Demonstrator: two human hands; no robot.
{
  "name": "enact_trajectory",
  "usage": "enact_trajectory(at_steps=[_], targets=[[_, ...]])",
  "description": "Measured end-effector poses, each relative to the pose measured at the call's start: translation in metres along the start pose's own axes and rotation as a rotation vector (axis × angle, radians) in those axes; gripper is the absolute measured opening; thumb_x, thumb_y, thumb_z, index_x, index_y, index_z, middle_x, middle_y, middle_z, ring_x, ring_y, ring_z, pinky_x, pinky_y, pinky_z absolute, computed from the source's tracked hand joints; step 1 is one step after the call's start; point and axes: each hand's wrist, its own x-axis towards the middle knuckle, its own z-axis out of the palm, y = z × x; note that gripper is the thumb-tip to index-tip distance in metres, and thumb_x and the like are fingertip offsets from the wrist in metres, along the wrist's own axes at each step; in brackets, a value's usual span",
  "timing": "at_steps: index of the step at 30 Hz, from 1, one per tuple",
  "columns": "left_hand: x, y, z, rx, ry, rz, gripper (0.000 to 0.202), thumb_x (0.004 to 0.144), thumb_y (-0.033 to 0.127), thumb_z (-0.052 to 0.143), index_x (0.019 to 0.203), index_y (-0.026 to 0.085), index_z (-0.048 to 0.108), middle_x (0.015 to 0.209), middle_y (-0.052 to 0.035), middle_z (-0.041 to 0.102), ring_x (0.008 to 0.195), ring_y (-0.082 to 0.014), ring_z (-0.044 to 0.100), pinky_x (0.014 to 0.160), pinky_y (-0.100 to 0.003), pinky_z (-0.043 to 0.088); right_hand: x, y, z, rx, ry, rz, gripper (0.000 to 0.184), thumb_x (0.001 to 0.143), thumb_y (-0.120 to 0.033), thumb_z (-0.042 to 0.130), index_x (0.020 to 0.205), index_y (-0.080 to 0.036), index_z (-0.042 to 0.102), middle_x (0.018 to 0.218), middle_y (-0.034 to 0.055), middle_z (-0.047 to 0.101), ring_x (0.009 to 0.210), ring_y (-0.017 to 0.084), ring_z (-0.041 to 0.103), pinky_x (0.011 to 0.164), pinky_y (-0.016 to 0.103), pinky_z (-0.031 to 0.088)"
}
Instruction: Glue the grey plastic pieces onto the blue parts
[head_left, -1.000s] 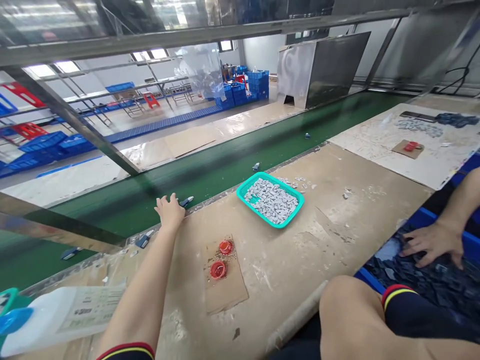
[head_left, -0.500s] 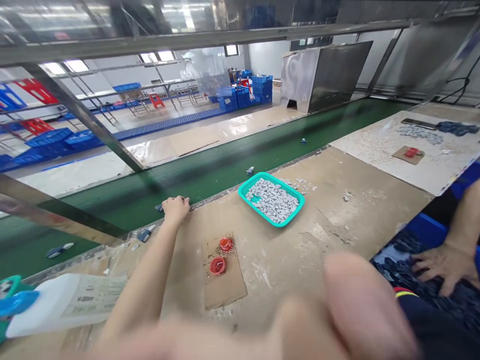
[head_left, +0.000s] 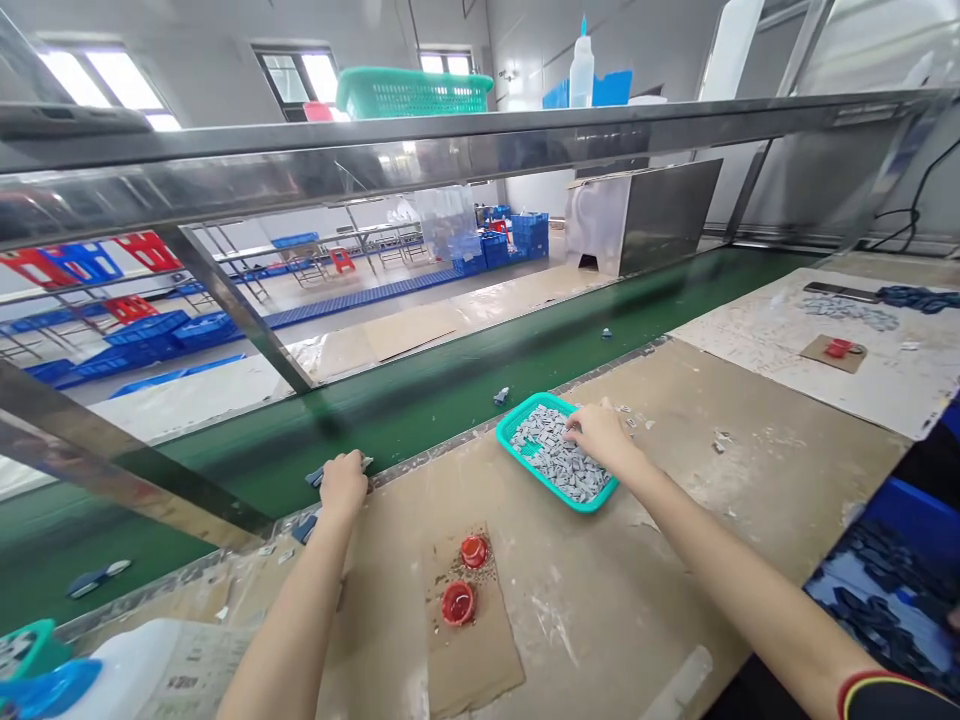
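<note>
Reaching two ways at once

Nearest the camera, left of the teal basket (head_left: 553, 462), a cardboard sheet (head_left: 469, 665) lies on the bench (head_left: 750, 500) under two red cups (head_left: 458, 603) and brown crumbs, probably to spare the bench from mess. Further left of the basket, a white jug (head_left: 135, 680) sits at the bench corner. To the right, a blue crate (head_left: 885, 600) holds dark pieces, low and close to the body.

The right hand (head_left: 600, 435) is over the basket, its fingers (head_left: 581, 430) close together and dipped into the gray pieces (head_left: 559, 458). Whether they pinch one, I cannot tell. The basket rests at the bench's far edge, seemingly placed so those pieces are within easy reach.

Left of the basket, the left hand (head_left: 343, 484) sits at that edge, its fingers curled forward over a small blue part (head_left: 319, 478) on the green belt (head_left: 420, 420). The knuckles hide the fingertips, so any grip is unclear.

Beyond the basket, a few stray parts lie on the belt. Past them, a steel rail (head_left: 450, 150) carries a second teal basket (head_left: 412, 92) and a bottle (head_left: 581, 75). Farthest off, blue crates (head_left: 517, 240) stand stacked by the windows.
</note>
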Motion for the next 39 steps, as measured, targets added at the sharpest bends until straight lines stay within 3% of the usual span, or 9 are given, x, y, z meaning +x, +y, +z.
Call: enact_trajectory(at_steps=[5,11,18,21,24,29,32,36,39], targets=[[-0.023,0.015,-0.002,-0.444,0.051,-0.046,0.031,0.083,0.04,0.053,0.1,0.014,0.058,0.101,-0.011,0.062,0.099,-0.0235,0.057,0.089,-0.043,0.042,0.004,-0.022,0.016,-0.13,0.001,0.091,0.019,0.084,-0.016,0.052,0.081,-0.011,0.07,0.091,0.0175,0.063,0.107,0.031,0.046,0.077,0.035,0.038],[-0.111,0.046,-0.014,-1.021,-0.048,-0.044,0.045,0.081,0.049,0.052,0.114,0.018,0.05,0.116,-0.0116,0.061,0.107,-0.0228,0.058,0.086,-0.035,0.049,-0.005,-0.033,0.025,-0.249,0.036,0.122,0.033,0.082,-0.001,0.038,0.088,-0.008,0.069,0.104,0.0225,0.058,0.108,0.032,0.046,0.08,0.037,0.04],[-0.202,0.054,-0.052,-1.762,-0.111,-0.455,0.035,0.072,0.027,0.072,0.103,0.02,0.058,0.105,-0.0038,0.064,0.107,-0.0241,0.06,0.086,-0.03,0.052,-0.016,-0.031,0.029,-0.298,0.051,0.053,0.035,0.082,0.0,0.034,0.091,-0.003,0.067,0.103,0.0263,0.057,0.107,0.035,0.047,0.078,0.038,0.041],[-0.226,0.056,-0.054,-1.82,-0.052,-0.595,0.037,0.071,0.024,0.073,0.105,0.02,0.059,0.103,-0.0039,0.064,0.103,-0.0234,0.062,0.081,-0.025,0.054,-0.022,-0.027,0.024,-0.198,0.066,-0.027,0.03,0.085,-0.008,0.037,0.094,-0.006,0.065,0.098,0.0221,0.061,0.101,0.032,0.052,0.077,0.037,0.041],[-0.245,0.059,-0.047,-1.834,-0.01,-0.679,0.037,0.071,0.022,0.073,0.106,0.017,0.059,0.103,-0.0057,0.065,0.101,-0.0231,0.063,0.082,-0.024,0.054,-0.043,-0.035,0.019,0.169,0.045,-0.116,0.028,0.089,-0.023,0.041,0.106,-0.015,0.061,0.096,0.0125,0.065,0.085,0.025,0.059,0.071,0.034,0.044],[-0.264,0.064,-0.035,-1.83,0.011,-0.713,0.043,0.072,0.022,0.072,0.11,0.015,0.054,0.105,-0.0095,0.066,0.102,-0.0241,0.063,0.087,-0.028,0.053,-0.092,-0.073,0.031,0.792,-0.29,-0.318,0.027,0.088,-0.035,0.044,0.104,-0.023,0.062,0.095,0.0057,0.067,0.081,0.019,0.063,0.067,0.029,0.05],[-0.269,0.066,-0.033,-1.81,0.029,-0.707,0.046,0.072,0.022,0.073,0.112,0.014,0.052,0.106,-0.0113,0.066,0.102,-0.0245,0.063,0.091,-0.031,0.051,-0.106,-0.089,0.046,1.055,-0.415,-0.201,0.025,0.082,-0.042,0.055,0.089,-0.019,0.062,0.087,0.0066,0.068,0.082,0.022,0.065,0.06,0.027,0.052],[-0.274,0.066,-0.033,-1.778,0.061,-0.703,0.047,0.07,0.023,0.074,0.11,0.018,0.052,0.108,-0.0101,0.066,0.103,-0.0247,0.062,0.093,-0.034,0.049,-0.108,-0.096,0.058,1.043,-0.282,-0.134,0.027,0.077,-0.043,0.062,0.082,-0.017,0.064,0.086,0.0068,0.069,0.081,0.021,0.064,0.071,0.031,0.051],[-0.276,0.066,-0.029,-1.74,0.067,-0.664,0.044,0.071,0.027,0.073,0.108,0.02,0.052,0.111,-0.0086,0.065,0.107,-0.0243,0.06,0.092,-0.034,0.049,-0.11,-0.098,0.06,1.097,-0.338,-0.081,0.03,0.074,-0.045,0.065,0.082,-0.016,0.066,0.085,0.008,0.07,0.075,0.02,0.063,0.07,0.03,0.049]])
